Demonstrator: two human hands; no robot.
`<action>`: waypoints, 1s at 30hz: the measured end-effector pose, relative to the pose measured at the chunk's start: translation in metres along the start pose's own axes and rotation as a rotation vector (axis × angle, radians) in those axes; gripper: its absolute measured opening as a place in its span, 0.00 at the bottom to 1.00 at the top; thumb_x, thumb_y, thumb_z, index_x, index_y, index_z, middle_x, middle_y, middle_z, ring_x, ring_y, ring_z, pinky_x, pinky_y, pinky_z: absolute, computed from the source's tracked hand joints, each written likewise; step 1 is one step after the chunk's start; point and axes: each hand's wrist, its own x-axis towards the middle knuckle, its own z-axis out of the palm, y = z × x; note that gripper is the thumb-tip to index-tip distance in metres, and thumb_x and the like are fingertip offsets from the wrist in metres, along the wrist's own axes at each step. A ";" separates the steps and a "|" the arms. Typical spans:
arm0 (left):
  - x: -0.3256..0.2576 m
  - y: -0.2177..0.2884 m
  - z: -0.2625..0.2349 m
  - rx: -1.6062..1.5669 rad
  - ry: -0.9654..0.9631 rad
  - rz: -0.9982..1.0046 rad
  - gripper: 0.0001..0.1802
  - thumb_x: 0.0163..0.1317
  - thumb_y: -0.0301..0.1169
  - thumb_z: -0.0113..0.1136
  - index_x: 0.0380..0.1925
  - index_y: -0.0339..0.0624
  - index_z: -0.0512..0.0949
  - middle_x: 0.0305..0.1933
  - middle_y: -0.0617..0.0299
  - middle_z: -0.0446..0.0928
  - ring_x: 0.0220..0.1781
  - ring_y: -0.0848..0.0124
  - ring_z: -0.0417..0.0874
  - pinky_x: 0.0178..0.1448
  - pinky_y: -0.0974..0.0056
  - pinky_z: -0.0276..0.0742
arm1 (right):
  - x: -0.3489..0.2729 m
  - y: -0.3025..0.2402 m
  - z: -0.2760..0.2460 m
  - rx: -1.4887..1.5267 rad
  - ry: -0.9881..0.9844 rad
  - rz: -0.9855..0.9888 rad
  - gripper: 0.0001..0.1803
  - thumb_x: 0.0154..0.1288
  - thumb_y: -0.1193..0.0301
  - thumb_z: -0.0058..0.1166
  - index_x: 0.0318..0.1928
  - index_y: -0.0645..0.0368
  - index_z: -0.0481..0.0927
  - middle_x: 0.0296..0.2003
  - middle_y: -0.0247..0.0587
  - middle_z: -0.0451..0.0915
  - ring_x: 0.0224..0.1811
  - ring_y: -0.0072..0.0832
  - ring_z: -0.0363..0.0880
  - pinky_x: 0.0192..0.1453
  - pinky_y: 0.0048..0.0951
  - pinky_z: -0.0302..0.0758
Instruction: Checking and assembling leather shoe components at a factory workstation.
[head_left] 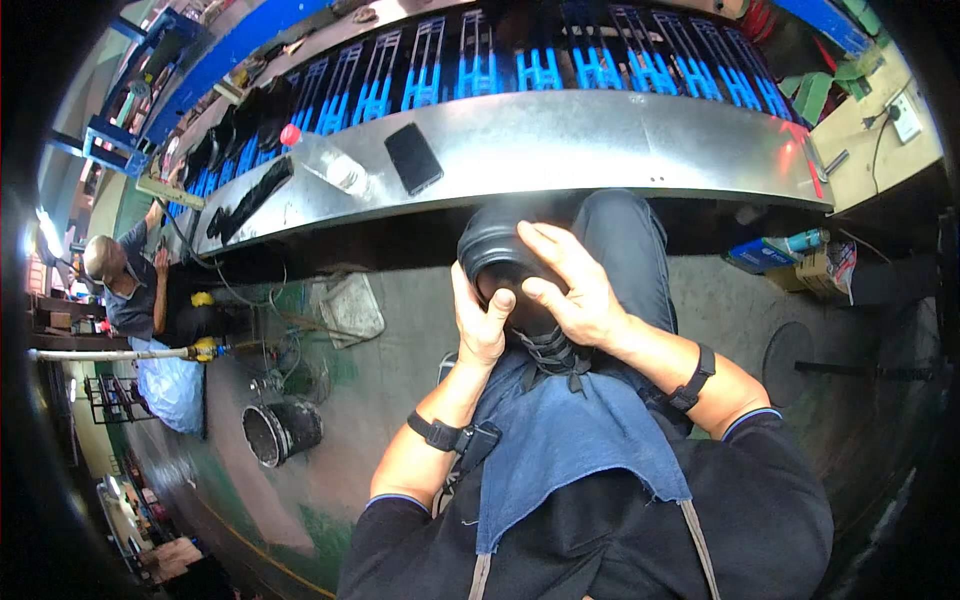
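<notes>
A black lace-up shoe (492, 232) rests over my lap with its rounded toe pointing away from me and its laces nearest my body. My left hand (480, 318) wraps its left side, thumb pressed in near the middle. On the opposite side, my right hand (578, 290) curls round it, fingers over the upper edge and thumb almost meeting the left one. The surface beneath both palms is hidden. Below the shoe, a blue apron (570, 430) covers my lap.
Ahead runs a metal ledge (560, 140) bearing a phone (413, 159), a clear bottle (330, 163) and a black strip (250, 203). Behind it stand blue racks (480, 75). A black bucket (282, 432) is on the floor at left, near a seated co-worker (135, 275). Boxes (800, 265) lie right.
</notes>
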 end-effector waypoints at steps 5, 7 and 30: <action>0.015 -0.001 0.007 -0.236 0.057 -0.052 0.42 0.59 0.52 0.70 0.63 0.35 0.65 0.59 0.55 0.73 0.61 0.63 0.74 0.68 0.57 0.68 | -0.004 0.009 -0.019 0.041 -0.126 0.180 0.38 0.71 0.63 0.51 0.76 0.59 0.51 0.72 0.59 0.56 0.76 0.50 0.54 0.78 0.41 0.54; 0.035 0.007 0.001 -0.454 0.180 -0.183 0.38 0.67 0.56 0.56 0.63 0.36 0.66 0.59 0.51 0.75 0.61 0.57 0.76 0.69 0.51 0.70 | -0.017 0.015 -0.055 -0.023 -0.200 0.269 0.34 0.73 0.60 0.47 0.73 0.62 0.57 0.72 0.59 0.58 0.75 0.46 0.57 0.77 0.39 0.55; 0.215 -0.069 0.085 -0.193 -0.111 -0.688 0.41 0.56 0.37 0.74 0.64 0.31 0.63 0.59 0.53 0.73 0.59 0.66 0.76 0.62 0.59 0.74 | 0.083 0.178 -0.179 0.512 0.340 0.734 0.27 0.78 0.56 0.37 0.65 0.62 0.69 0.49 0.47 0.80 0.51 0.31 0.77 0.57 0.28 0.72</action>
